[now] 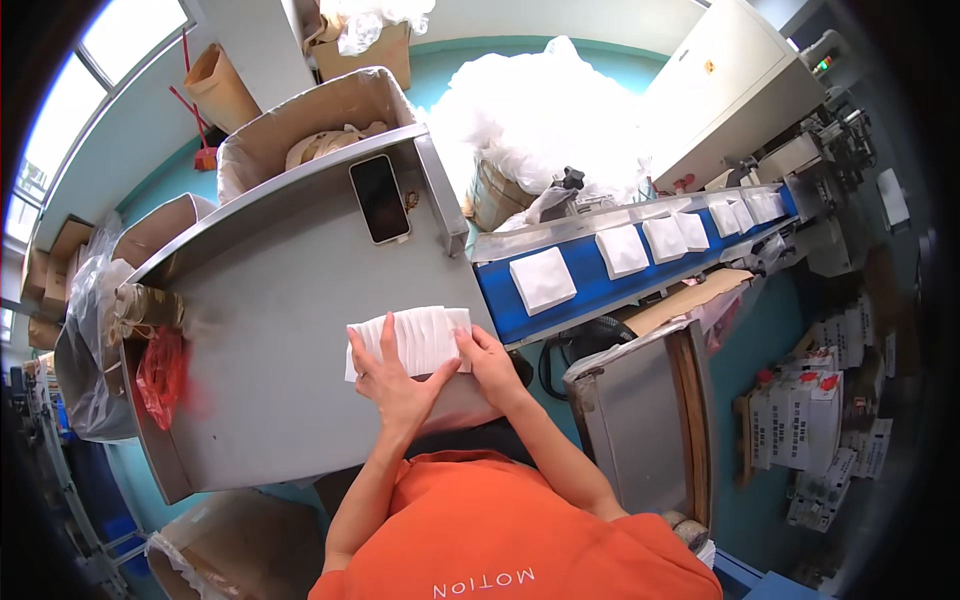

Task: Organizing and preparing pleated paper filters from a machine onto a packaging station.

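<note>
A row of white folded napkins, packed close on edge, lies on the grey metal table in front of me. My left hand grips the row from its left and near side, fingers reaching over the top and thumb along the near edge. At the right end, my right hand presses fingers and thumb against the last napkins. To the right, a blue conveyor belt carries several more flat white napkin stacks, some overlapping.
A phone lies by the table's raised far edge. Beyond it stands a lined carton. A red plastic bag hangs at the left edge. White plastic sheeting is heaped behind the belt. A grey wood-edged panel stands right of me.
</note>
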{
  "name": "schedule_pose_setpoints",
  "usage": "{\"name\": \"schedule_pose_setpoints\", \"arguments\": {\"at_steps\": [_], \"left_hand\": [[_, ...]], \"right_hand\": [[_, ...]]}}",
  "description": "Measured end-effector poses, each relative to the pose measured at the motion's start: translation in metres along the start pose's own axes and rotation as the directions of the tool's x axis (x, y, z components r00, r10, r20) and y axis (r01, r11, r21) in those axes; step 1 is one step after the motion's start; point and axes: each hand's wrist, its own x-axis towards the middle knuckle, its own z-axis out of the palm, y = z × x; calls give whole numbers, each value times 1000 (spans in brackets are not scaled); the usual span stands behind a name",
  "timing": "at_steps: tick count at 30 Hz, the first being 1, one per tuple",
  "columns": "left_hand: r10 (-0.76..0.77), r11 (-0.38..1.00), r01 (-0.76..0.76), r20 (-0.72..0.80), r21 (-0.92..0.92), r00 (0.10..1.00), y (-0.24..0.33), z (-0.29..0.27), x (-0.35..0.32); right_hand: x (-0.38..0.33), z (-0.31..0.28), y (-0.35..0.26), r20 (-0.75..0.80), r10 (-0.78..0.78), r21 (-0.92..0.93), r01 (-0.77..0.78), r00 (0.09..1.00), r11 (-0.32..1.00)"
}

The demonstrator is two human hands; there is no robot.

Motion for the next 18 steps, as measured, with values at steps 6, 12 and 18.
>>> {"name": "schedule_pose_setpoints", "arguments": {"at_steps": [6, 12, 18], "left_hand": [[-4, 997, 5, 15, -75, 1000, -4, -1, 6], [51, 968, -36, 53, -248, 997, -12, 8, 4], [22, 998, -23, -9, -65, 1000, 1, 4, 2]], "right_hand": [[3, -45, 12, -112, 234, 288, -194, 966, 938], [-2, -4, -20, -105, -12, -281, -18, 994, 960], [4, -9, -5, 146, 310, 421, -342, 940, 840]]}}
